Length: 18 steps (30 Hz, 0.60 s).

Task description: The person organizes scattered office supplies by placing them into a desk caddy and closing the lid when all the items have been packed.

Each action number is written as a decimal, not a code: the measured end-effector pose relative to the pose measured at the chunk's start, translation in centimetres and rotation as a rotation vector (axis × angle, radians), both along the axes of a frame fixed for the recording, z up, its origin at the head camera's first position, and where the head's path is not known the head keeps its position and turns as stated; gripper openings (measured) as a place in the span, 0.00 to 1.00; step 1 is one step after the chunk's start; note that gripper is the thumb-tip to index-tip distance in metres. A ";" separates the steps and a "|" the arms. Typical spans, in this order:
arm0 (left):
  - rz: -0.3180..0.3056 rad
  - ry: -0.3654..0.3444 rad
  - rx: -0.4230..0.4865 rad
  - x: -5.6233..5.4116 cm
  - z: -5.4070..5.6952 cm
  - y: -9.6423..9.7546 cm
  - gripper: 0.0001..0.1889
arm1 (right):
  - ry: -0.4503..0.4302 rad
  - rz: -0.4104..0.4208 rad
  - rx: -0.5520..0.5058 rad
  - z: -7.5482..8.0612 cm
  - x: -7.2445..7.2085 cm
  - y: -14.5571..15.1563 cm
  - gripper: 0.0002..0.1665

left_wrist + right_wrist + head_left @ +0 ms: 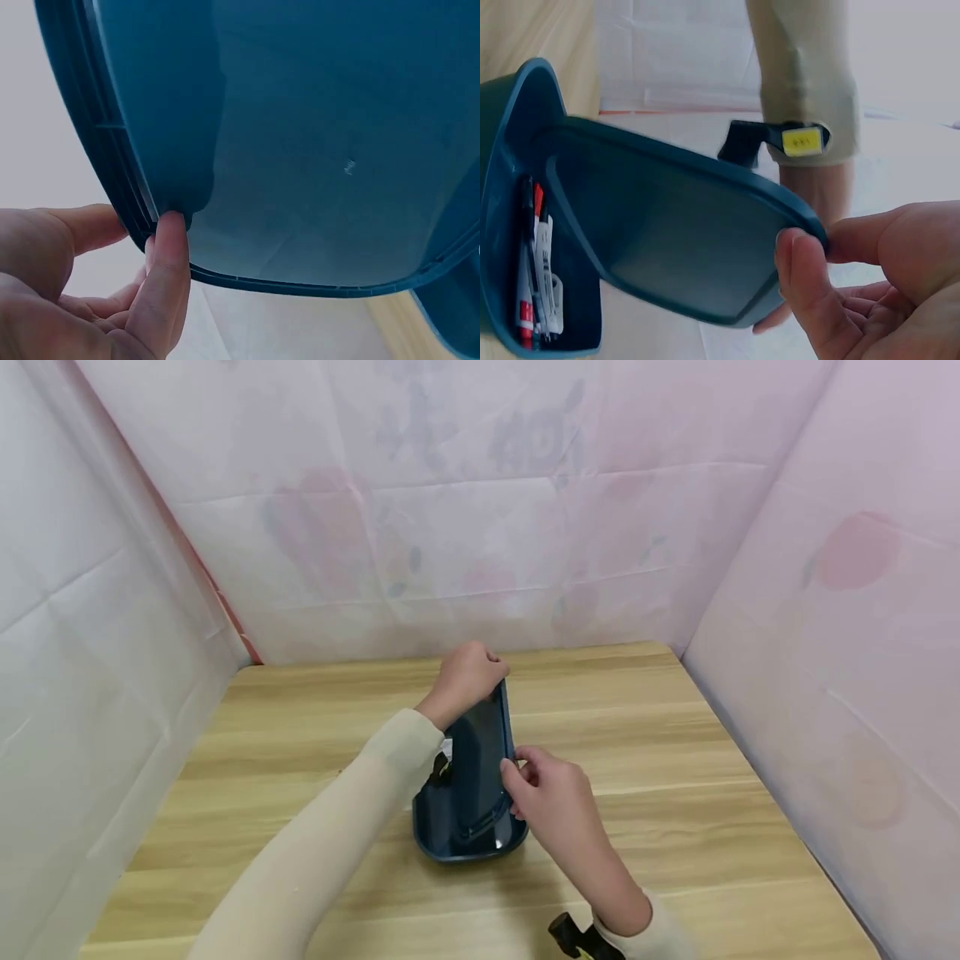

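Note:
A dark blue plastic box (468, 852) stands on the table, and its matching lid (480, 756) is tilted up over it. My left hand (467, 675) pinches a corner of the raised far end of the lid; in the left wrist view its fingertips (171, 232) lie against the lid's rimmed inner side. Lower down, the right hand (555, 789) pinches the lid's right edge between thumb and fingers. Several markers or pens (540, 270), white, red and black, lie inside the box in the right wrist view.
The wood-grain table (675, 760) ends at a pale printed cloth wall (465, 543) at the back, with similar cloth on both sides. A small black camera (577, 937) is worn on the right wrist, another (761, 139) on the left.

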<state>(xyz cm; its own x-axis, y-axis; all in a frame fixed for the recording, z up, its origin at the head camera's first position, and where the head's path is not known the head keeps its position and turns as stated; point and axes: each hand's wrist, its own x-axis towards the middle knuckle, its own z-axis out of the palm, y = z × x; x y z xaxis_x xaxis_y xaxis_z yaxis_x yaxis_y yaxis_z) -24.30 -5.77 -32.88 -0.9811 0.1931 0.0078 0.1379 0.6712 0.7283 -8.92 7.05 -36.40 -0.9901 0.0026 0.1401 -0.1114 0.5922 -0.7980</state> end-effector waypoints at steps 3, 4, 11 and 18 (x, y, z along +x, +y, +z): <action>-0.015 0.009 -0.024 0.1 0.5 -0.1 0.27 | 0.113 0.004 0.075 -0.1 0.3 -0.8 0.10; -0.017 0.010 -0.020 0.2 0.5 -0.2 0.27 | 0.145 0.009 0.097 -0.2 0.4 -1.1 0.10; 0.004 -0.014 0.107 0.9 0.9 -1.4 0.23 | 0.265 0.000 0.221 -0.5 0.8 -2.6 0.10; 0.056 -0.013 0.292 1.9 1.9 -2.4 0.07 | 0.493 -0.023 0.395 -1.7 0.9 -4.1 0.11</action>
